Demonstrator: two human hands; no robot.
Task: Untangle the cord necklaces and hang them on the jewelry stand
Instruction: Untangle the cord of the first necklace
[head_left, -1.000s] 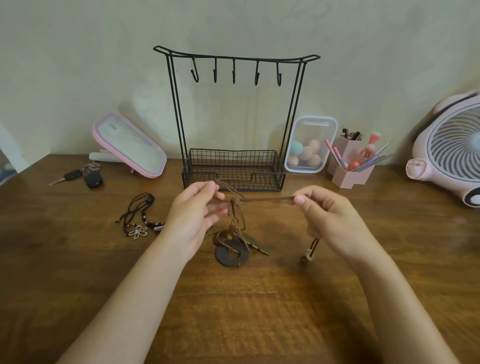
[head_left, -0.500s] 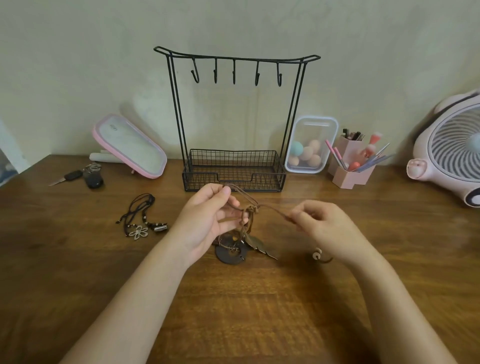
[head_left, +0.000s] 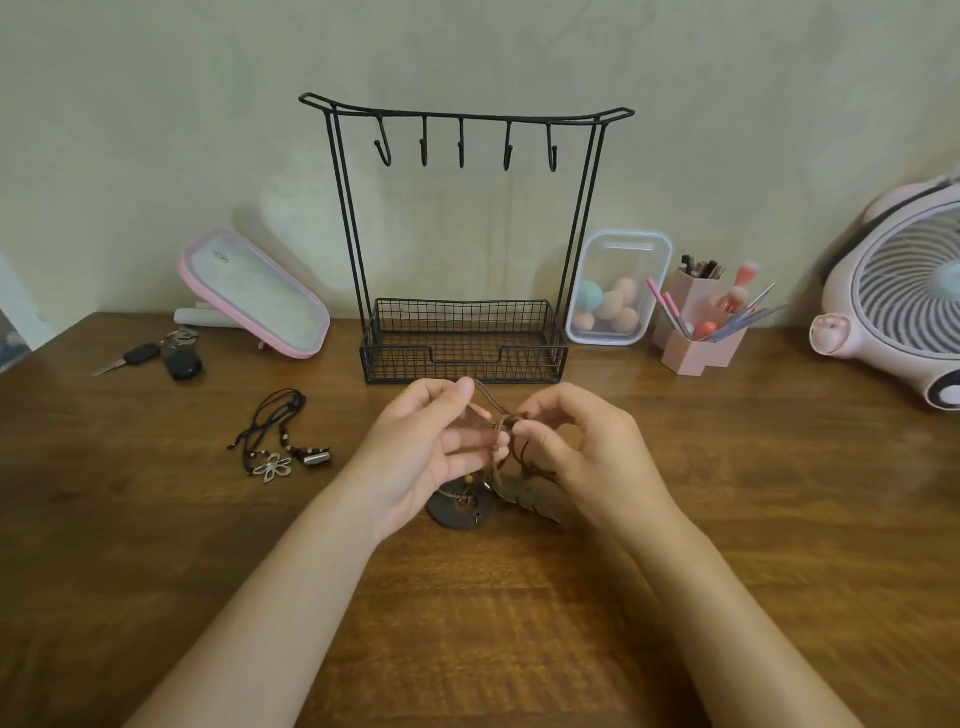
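A tangle of brown cord necklaces (head_left: 501, 423) hangs between my two hands, just in front of the black wire jewelry stand (head_left: 462, 234). My left hand (head_left: 421, 449) pinches a loop of the cord, and my right hand (head_left: 587, 447) pinches the knot close beside it. A dark round pendant (head_left: 460, 506) and a leaf-shaped pendant (head_left: 530, 496) dangle from the cords down to the wooden table (head_left: 727, 519). The stand's several hooks are bare. A black cord necklace with a flower pendant (head_left: 278, 441) lies on the table to the left.
Keys (head_left: 161, 356) and a pink-framed mirror (head_left: 254, 293) sit at the back left. A clear box of makeup sponges (head_left: 615, 291), a pink brush holder (head_left: 701, 325) and a pink fan (head_left: 904, 291) stand at the back right, against the wall.
My right hand has come left from about a hand's width away until its fingertips meet the knot beside my left hand. The stretched cord has slackened and the pendants have settled lower.
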